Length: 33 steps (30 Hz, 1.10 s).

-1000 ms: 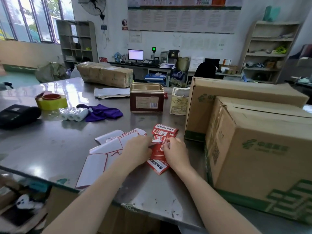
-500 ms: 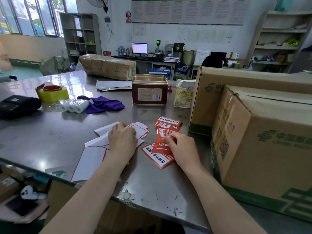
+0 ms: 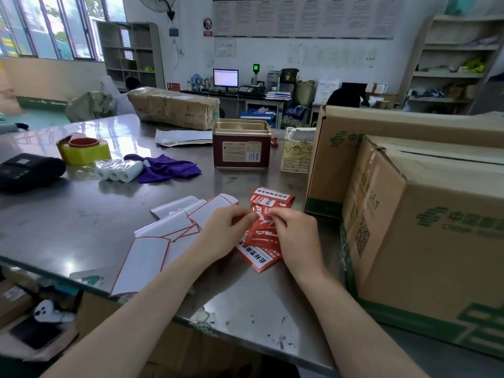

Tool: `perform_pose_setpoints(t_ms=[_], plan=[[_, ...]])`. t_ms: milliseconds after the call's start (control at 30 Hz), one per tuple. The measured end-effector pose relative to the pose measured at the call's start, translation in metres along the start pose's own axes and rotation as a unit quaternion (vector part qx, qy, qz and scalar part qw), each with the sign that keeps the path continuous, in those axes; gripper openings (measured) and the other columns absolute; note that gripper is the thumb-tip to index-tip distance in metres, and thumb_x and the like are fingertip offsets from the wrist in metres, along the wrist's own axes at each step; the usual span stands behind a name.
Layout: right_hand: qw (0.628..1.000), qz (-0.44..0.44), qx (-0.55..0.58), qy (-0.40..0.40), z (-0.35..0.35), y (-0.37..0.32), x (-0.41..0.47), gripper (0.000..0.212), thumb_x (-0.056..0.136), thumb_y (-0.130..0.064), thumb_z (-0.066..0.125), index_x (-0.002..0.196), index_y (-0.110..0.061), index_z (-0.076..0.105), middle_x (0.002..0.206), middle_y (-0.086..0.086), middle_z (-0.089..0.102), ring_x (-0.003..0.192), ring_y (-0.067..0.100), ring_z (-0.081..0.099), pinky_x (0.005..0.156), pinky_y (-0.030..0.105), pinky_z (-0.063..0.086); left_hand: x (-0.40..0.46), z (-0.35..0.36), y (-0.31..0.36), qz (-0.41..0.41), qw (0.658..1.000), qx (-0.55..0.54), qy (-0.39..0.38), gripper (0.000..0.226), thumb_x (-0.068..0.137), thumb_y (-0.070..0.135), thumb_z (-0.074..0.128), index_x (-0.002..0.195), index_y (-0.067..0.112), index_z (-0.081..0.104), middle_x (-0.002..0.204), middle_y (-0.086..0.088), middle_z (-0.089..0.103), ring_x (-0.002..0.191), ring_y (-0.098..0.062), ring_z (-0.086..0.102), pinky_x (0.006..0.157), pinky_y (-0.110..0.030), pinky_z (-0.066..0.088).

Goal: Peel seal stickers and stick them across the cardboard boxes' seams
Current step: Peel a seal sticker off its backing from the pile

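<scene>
A stack of red seal stickers [image 3: 261,252] lies on the steel table in front of me. My left hand [image 3: 226,233] and my right hand [image 3: 296,236] meet over the stack, fingertips pinching the top sticker near its upper end. White backing sheets with red borders [image 3: 152,252] are scattered left of my left hand. Two cardboard boxes stand on the right: the near box [image 3: 425,241] with an unsealed top seam, and a larger far box [image 3: 343,148] behind it.
On the steel table [image 3: 68,222] sit a brown tin [image 3: 241,144], a purple cloth [image 3: 166,167], small paper rolls [image 3: 120,170], a yellow tape roll [image 3: 84,151], a black printer [image 3: 27,170] and a wrapped parcel [image 3: 174,106]. The table edge runs close in front of me.
My left hand came back from the white backing sheets to the red stack. Both hands now pinch the top sticker together.
</scene>
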State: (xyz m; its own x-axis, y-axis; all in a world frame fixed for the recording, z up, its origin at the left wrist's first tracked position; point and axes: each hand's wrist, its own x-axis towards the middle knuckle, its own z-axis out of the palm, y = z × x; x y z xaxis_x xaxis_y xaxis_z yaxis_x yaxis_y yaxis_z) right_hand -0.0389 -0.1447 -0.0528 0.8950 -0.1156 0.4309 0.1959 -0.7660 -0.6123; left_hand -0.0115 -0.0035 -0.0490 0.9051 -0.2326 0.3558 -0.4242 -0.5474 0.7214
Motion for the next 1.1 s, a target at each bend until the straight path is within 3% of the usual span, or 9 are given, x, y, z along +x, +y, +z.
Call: perform_pose_setpoints(t_ms=[133,233,500,767,1100], plan=[[0.999,-0.035,0.009,0.016,-0.003,-0.007,-0.003,0.035,0.095,-0.027,0.051,0.128,-0.017,0.058,0.128,0.001,0.061,0.112,0.011,0.061,0.091,0.013,0.039,-0.002,-0.002,0.004,-0.043,0.99,-0.134,-0.001,0.017,0.094,0.026,0.054,0.091,0.024,0.071,0.084,0.008,0.073,0.074,0.001,0.068,0.063,-0.007,0.048],[0.998,-0.052,0.012,0.019,-0.004,-0.01,-0.003,0.035,0.094,-0.023,0.053,0.128,-0.016,0.058,0.131,0.001,0.059,0.118,0.012,0.057,0.101,0.02,0.039,-0.003,-0.003,0.007,-0.052,0.983,-0.173,0.013,0.015,0.092,0.023,0.057,0.086,0.027,0.07,0.079,0.011,0.071,0.07,0.006,0.066,0.061,-0.005,0.046],[0.997,-0.078,0.008,-0.005,-0.002,-0.013,-0.004,0.033,0.094,-0.02,0.054,0.126,-0.014,0.06,0.131,0.003,0.059,0.121,0.013,0.055,0.106,0.026,0.039,-0.004,-0.005,0.009,-0.059,0.981,-0.176,0.049,0.011,0.09,0.02,0.06,0.087,0.022,0.07,0.078,0.01,0.069,0.067,0.007,0.065,0.059,-0.004,0.046],[0.997,-0.083,-0.009,-0.004,-0.002,-0.013,-0.003,0.032,0.094,-0.02,0.054,0.124,-0.013,0.062,0.129,0.004,0.061,0.119,0.014,0.055,0.101,0.017,0.031,-0.004,-0.005,0.01,-0.085,0.975,-0.2,0.05,0.013,0.091,0.021,0.059,0.085,0.02,0.07,0.076,0.007,0.07,0.064,0.004,0.066,0.056,-0.005,0.047],[0.997,-0.069,0.013,0.007,-0.002,-0.015,-0.003,0.031,0.094,-0.022,0.054,0.122,-0.014,0.063,0.126,0.003,0.063,0.116,0.013,0.057,0.103,0.023,0.037,-0.002,-0.004,0.011,-0.084,0.972,-0.213,0.057,0.015,0.091,0.021,0.058,0.087,0.016,0.072,0.078,0.005,0.071,0.065,0.002,0.067,0.058,-0.007,0.048]])
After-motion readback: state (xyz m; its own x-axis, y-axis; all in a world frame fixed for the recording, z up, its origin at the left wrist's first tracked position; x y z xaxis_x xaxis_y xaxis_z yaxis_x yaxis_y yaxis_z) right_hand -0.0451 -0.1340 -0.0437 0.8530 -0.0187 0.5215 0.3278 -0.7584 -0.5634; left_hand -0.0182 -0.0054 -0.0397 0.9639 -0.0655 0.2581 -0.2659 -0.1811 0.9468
